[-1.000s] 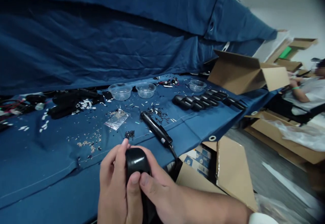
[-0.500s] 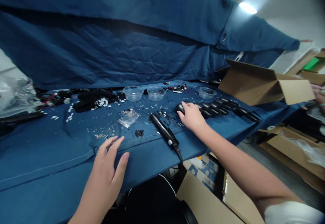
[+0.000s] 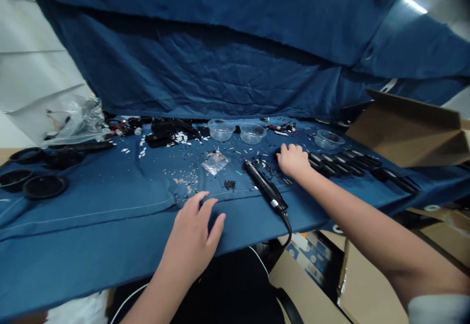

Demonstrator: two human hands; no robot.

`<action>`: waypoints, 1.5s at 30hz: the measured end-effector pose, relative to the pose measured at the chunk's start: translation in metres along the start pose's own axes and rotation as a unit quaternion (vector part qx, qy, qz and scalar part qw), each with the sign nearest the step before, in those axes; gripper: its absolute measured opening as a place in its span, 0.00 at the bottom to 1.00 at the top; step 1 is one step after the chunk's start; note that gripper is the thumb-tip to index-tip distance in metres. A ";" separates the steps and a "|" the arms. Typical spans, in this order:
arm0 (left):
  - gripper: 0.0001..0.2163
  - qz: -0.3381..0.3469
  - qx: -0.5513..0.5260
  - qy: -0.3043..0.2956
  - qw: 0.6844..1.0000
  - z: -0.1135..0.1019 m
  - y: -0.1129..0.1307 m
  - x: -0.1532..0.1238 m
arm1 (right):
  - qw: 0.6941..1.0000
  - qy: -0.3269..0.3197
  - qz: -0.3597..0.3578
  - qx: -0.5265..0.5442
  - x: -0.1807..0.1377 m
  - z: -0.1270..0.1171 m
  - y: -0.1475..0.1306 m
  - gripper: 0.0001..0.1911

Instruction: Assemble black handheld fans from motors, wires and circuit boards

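Observation:
My right hand (image 3: 294, 161) reaches over the left end of a row of black plastic casings (image 3: 340, 161). Its fingers curl down over the endmost casing, which my hand almost wholly covers. My left hand (image 3: 198, 231) hovers by the table's front edge, fingers spread and nothing in them. Between my hands lies a black corded electric screwdriver (image 3: 265, 184), its cable hanging over the edge. Left of its tip are a small clear bag (image 3: 216, 162) and a little pile of black screws (image 3: 229, 185). Tiny light-coloured screws (image 3: 187, 182) are scattered beyond my left hand.
Clear plastic bowls (image 3: 252, 133) stand at the back, another bowl (image 3: 328, 139) farther right. An open cardboard box (image 3: 407, 133) is at the right. Black ring-shaped parts (image 3: 44, 186) and a plastic bag (image 3: 77, 121) lie at the left. More cartons (image 3: 304, 289) sit below the table.
The view has swung left, bringing the ring-shaped parts into sight. My right hand stays at the end casing, its fingers now more curled over it. My left hand remains open.

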State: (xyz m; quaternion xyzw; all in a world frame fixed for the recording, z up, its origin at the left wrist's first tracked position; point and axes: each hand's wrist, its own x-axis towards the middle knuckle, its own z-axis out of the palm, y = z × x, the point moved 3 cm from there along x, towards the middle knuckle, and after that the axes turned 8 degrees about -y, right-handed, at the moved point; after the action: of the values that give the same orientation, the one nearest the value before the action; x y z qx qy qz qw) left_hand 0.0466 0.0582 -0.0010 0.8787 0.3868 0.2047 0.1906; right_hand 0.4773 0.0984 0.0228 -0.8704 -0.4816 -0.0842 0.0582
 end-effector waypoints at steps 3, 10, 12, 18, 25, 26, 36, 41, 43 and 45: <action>0.19 0.016 -0.002 0.008 1.000 0.002 0.012 0.000 | 0.999 0.005 -0.003 0.035 -0.008 -0.005 0.011 0.23; 0.14 0.065 0.013 0.023 0.998 0.012 0.037 0.024 | 0.999 -0.021 0.008 0.031 -0.021 -0.035 0.053 0.16; 0.15 0.064 0.018 0.037 0.997 0.006 0.029 0.016 | 0.998 -0.015 -0.040 0.042 -0.029 -0.042 0.032 0.19; 0.25 0.031 0.007 0.052 0.998 -0.001 -0.011 0.009 | 0.993 0.060 -0.096 0.029 -0.081 -0.050 0.044 0.32; 0.28 0.036 0.022 0.002 0.999 0.020 -0.038 0.016 | 0.993 0.091 0.071 -0.007 -0.156 -0.050 0.228 0.30; 0.27 0.040 0.029 0.009 0.999 0.022 -0.042 0.015 | 0.991 0.087 0.098 -0.013 -0.154 -0.049 0.255 0.30; 0.21 0.004 0.024 0.100 0.995 0.032 -0.045 0.008 | 0.990 -0.022 0.123 -0.061 -0.066 -0.026 0.374 0.23; 0.21 0.019 0.037 0.075 0.996 0.029 -0.050 0.009 | 0.991 -0.017 0.113 -0.076 -0.047 -0.013 0.380 0.23; 0.22 0.023 0.049 0.070 0.996 0.030 -0.055 0.010 | 0.990 -0.017 0.116 -0.081 -0.044 -0.011 0.381 0.24; 0.24 0.028 0.062 0.060 0.996 0.032 -0.061 0.012 | 0.989 -0.020 0.119 -0.085 -0.044 -0.012 0.381 0.24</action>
State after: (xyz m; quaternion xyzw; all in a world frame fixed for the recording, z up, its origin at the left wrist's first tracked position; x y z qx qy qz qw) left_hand 0.0330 0.1001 -0.0554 0.8853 0.3848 0.2383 0.1064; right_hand 0.7766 -0.1419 0.0180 -0.9249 -0.3663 -0.1002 -0.0164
